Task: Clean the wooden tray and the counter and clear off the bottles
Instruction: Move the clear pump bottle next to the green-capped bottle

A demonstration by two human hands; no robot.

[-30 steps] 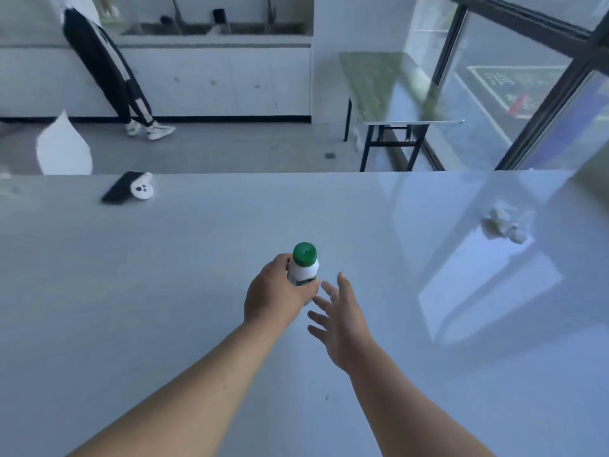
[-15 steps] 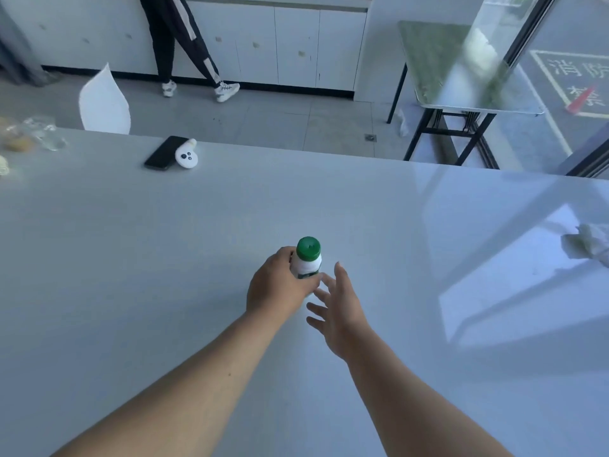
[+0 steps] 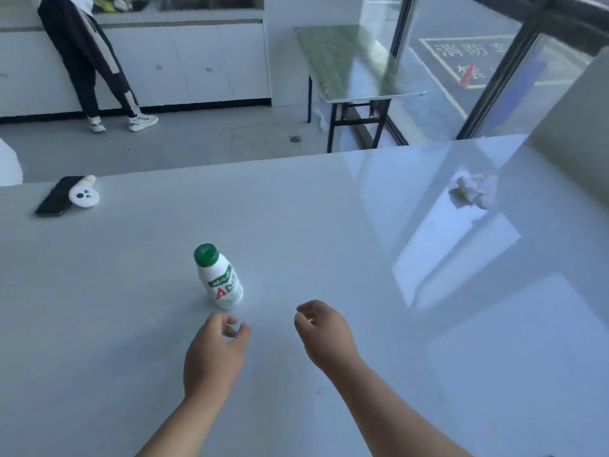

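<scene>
Head view shows each grip empty: the left hand hovers with fingers loosely curled just short of the bottle, not touching it, and the right hand is half closed on nothing, a little further off to the side. The white bottle with its green cap stands free on the desk, leaning slightly in this wide-angle view. Its label carries a red "AD" and a green band of small script too fine to read. Farther out lie a crumpled tissue to the right and a dark phone with a small white gadget on it at the far left. The risk I see: a careless brush from the near hand could tip the narrow bottle on the slick surface and send it rolling.
</scene>
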